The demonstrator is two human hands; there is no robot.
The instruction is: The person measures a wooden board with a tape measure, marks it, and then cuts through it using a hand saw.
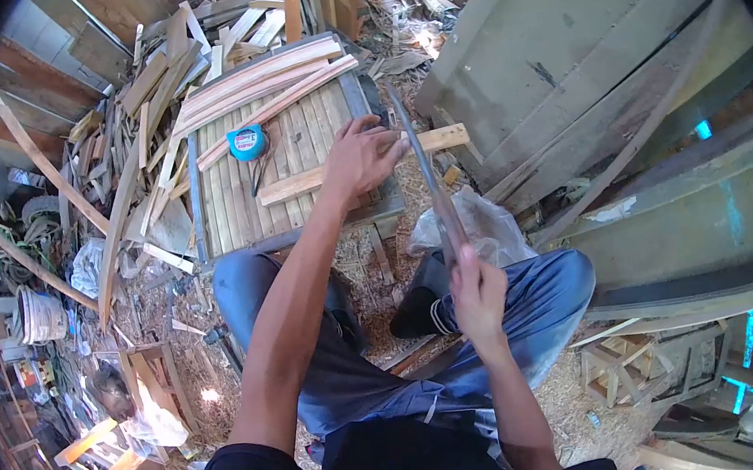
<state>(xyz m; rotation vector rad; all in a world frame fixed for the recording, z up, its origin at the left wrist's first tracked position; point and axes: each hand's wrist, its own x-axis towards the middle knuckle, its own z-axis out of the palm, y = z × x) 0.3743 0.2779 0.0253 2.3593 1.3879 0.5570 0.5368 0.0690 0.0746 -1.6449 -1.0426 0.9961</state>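
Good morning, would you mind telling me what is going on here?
A seated person's left hand steadies a wooden strip on a slatted wooden panel. Their right hand holds what looks like a handsaw, its blade crossing the strip in view; any cut is too small to tell. A blue tape measure lies nearby.

Plank [293, 186] on table [235, 218], tape measure [246, 143] behind

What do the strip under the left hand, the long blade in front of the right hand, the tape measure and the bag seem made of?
Strip: bare wood, pale and unpainted.
Blade: probably steel, grey with a dull sheen.
Tape measure: likely hard plastic case, smooth bright blue.
Bag: thin plastic film, crumpled and see-through.
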